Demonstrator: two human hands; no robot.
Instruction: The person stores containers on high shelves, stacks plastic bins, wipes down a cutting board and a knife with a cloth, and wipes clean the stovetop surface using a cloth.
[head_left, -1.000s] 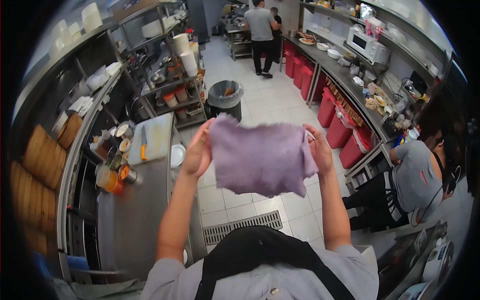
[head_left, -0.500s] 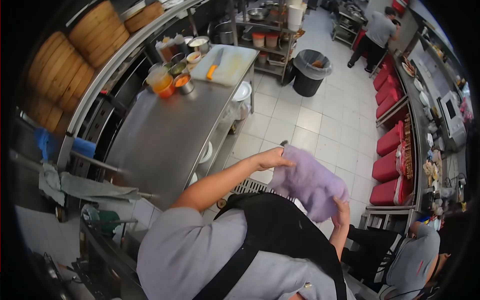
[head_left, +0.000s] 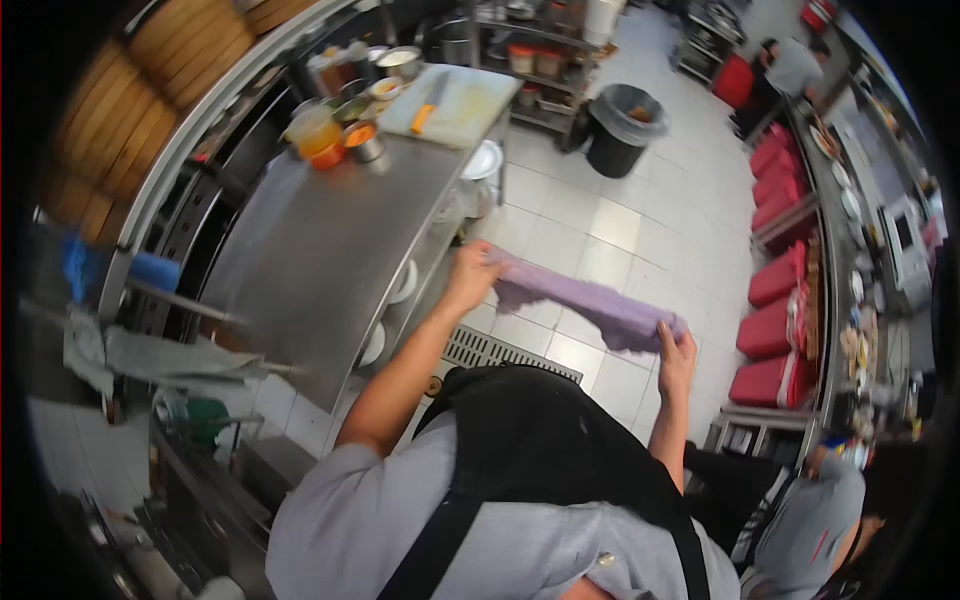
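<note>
A purple cloth (head_left: 570, 296) stretches in a narrow band between my two hands, in the air over the tiled floor. My left hand (head_left: 472, 276) grips its left end, not far from the edge of the steel table (head_left: 300, 240). At the other end, my right hand (head_left: 677, 360) pinches the cloth between thumb and fingers. The cloth's lower edge hangs loose and uneven.
On the table are a cutting board (head_left: 455, 105) with an orange-handled knife (head_left: 425, 112) and several sauce containers. A black bin (head_left: 615, 140) stands ahead. Red bins (head_left: 768, 330) line the right counter. One co-worker (head_left: 815, 520) is close at right, another (head_left: 790, 72) farther off.
The cloth went from a bunched, hanging shape to a taut narrow band. My left hand moved left and up, my right hand up; they are farther apart.
</note>
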